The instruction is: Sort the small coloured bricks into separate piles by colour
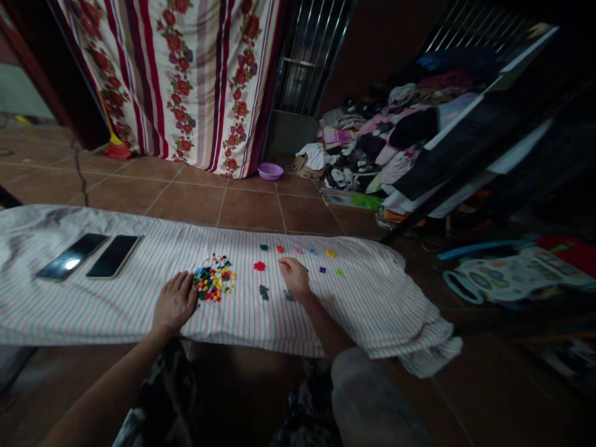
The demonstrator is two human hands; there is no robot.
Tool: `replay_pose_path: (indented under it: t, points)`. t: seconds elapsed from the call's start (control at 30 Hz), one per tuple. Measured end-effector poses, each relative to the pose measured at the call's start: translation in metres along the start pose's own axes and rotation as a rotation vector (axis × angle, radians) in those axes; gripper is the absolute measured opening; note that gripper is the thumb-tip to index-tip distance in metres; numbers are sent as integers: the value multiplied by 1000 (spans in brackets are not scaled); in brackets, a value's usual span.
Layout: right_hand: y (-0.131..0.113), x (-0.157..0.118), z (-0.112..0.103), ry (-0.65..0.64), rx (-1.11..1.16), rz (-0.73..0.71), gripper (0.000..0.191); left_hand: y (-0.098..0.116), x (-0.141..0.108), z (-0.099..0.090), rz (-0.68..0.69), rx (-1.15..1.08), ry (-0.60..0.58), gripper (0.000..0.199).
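Observation:
My left hand point(174, 302) lies flat on the striped cloth, fingers against the near-left side of a mixed pile of small colourful pieces point(215, 280). Over the sorted groups, my right hand point(295, 276) is closed in a pinch; whatever its fingertips hold cannot be made out. Left of it sit a red group point(259, 266) and a dark grey group point(264, 292). Beyond it are small green point(264, 248), orange point(280, 249), pink point(298, 251), blue point(311, 251) and yellow point(330, 252) groups. Purple point(323, 270) and lime point(339, 272) pieces lie to its right. My right wrist partly covers another greyish group point(289, 296).
Two phones point(114, 256) lie at the left on the cloth-covered surface point(382, 310). Beyond its far edge are a floral curtain point(200, 81), a purple basin point(270, 171), a red dustpan point(117, 149) and a heap of clothes point(372, 136). A toy panel point(516, 273) stands at the right.

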State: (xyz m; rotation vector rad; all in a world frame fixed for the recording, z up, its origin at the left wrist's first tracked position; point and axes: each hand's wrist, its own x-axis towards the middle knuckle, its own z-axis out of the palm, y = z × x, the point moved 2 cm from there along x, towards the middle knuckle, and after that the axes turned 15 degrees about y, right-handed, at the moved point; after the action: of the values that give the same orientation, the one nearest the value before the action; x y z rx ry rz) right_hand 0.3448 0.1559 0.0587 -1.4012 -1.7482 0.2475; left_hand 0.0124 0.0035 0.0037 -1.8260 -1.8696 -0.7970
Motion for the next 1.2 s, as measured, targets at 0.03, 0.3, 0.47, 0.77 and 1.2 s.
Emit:
replay_pose_path:
  t: [0.03,0.3,0.47,0.77,1.2]
  points:
    - [-10,-5,7,-32,28,-23,26,0,0,0,-13,-7,3,44]
    - [-66,-40,56,-325,53,-162,27,2,2,-3,-35,-23,-25,46]
    - [-83,-55,73,-354,-38,-141,27,4,3,-4,-71,-37,-21,47]
    - [-105,-58,79,-378,-208,-95,22,7,4,-7,-12,-40,-34,40]
    - [-107,-58,85,-402,-317,-31,19,2,2,-7,-10,-91,5,37]
